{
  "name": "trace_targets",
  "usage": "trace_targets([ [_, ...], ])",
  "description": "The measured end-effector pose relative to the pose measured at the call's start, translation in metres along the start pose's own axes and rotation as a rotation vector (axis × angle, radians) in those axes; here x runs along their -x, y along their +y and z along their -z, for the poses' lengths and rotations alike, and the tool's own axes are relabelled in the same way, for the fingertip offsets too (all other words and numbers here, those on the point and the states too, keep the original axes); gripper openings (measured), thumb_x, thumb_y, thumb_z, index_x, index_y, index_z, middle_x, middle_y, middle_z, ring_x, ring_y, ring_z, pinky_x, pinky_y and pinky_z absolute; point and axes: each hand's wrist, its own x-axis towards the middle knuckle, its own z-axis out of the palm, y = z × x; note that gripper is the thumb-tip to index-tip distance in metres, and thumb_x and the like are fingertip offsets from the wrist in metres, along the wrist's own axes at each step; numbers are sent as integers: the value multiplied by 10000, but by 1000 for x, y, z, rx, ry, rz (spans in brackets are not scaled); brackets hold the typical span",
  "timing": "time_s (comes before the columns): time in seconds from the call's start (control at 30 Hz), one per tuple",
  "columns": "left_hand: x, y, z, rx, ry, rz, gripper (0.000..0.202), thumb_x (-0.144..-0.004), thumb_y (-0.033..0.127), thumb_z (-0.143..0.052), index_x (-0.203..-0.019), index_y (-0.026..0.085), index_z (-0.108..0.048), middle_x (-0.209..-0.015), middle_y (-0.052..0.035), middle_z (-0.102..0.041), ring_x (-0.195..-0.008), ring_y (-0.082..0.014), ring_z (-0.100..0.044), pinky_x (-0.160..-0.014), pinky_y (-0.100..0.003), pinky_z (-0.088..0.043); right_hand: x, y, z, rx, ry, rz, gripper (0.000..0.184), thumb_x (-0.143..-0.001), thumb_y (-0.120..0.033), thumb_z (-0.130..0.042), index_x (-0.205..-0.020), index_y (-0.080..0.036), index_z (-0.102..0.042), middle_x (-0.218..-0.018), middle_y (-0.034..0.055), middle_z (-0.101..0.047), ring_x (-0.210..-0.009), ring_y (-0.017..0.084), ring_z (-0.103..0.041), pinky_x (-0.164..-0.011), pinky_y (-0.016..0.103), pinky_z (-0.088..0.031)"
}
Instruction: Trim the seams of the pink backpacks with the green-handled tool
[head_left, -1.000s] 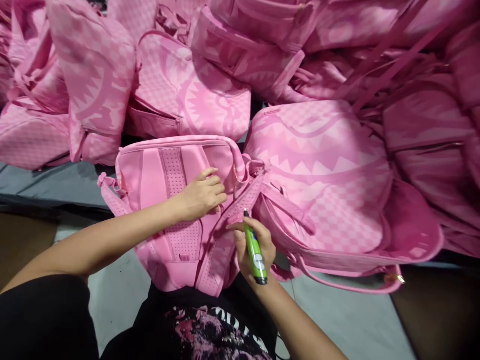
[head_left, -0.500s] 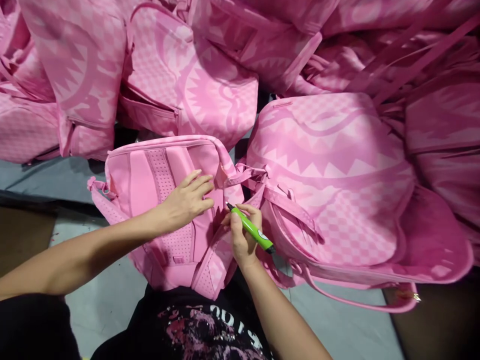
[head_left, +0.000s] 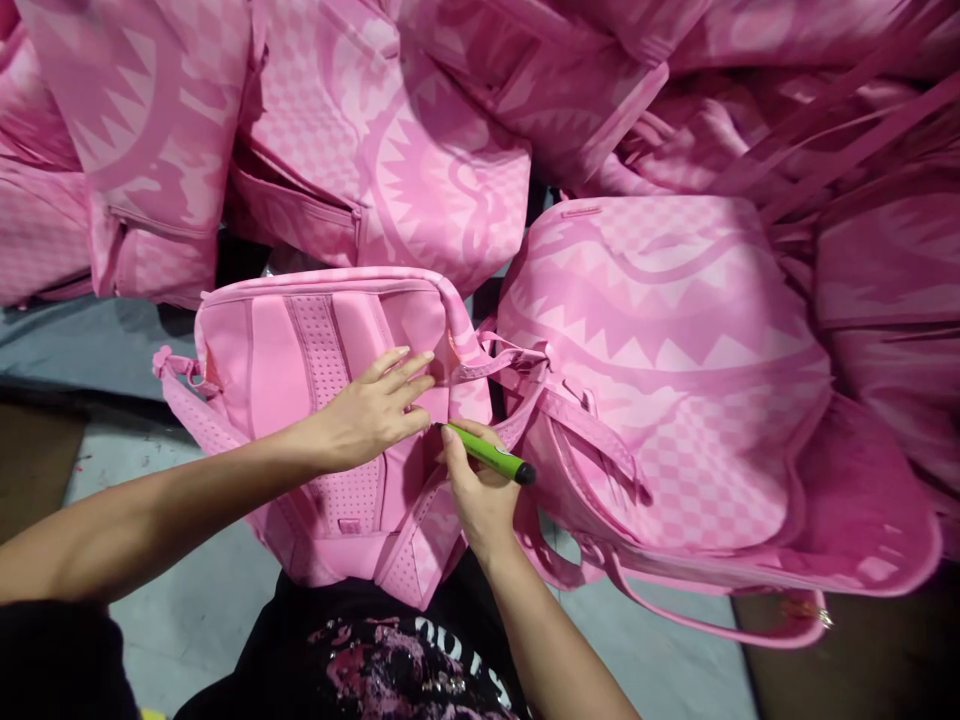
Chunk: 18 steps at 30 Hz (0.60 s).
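Note:
A pink backpack (head_left: 300, 350) lies back-side up in front of me, its padded panel and shoulder straps showing. My left hand (head_left: 371, 405) rests flat on that panel with the fingers stretched out. My right hand (head_left: 472, 485) is closed on a green marker pen (head_left: 487, 457), whose tip touches the backpack just below my left fingertips. A mesh shoulder strap (head_left: 420, 540) runs under my right hand.
A second pink backpack (head_left: 675, 370) with a sawtooth print lies front-up to the right, its straps trailing to the table edge. Several more pink backpacks (head_left: 390, 140) are piled behind. The grey table top (head_left: 97, 340) shows at the left and near me.
The marker has swung from upright to nearly flat, its tip moving left to the panel beside my left fingers. My left hand has flattened and its fingers spread.

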Motion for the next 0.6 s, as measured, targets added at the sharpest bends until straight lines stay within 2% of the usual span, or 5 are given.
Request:
trace_targets([
  [0.3,-2,-2,-3,10,12,9,149,-934,162,-549,-889,145,-690,-1271,-155,-659,-1336,-322,-509,-1105,-546,-410,1,5,0,-21,19,-39,277,-821,-413,-712,-968,-181,-679,-771,29,-718,-595,166,-666,-587,312,-580],
  [0.5,-2,-3,-5,-1,-5,29,138,-937,189,-564,-896,160,-693,-1250,-119,-672,-1326,-301,-515,-1095,-535,-423,-3,8,1,-16,-32,-15,262,-836,-408,-701,-974,-186,-684,-802,37,-726,-636,179,-691,-573,303,-583],
  [0.6,-2,-3,-6,17,-3,36,122,-932,187,-576,-901,157,-691,-1251,-128,-668,-1333,-301,-506,-1098,-536,-416,-6,7,1,23,-70,7,267,-847,-409,-691,-993,-185,-689,-784,30,-715,-639,177,-683,-584,302,-576],
])
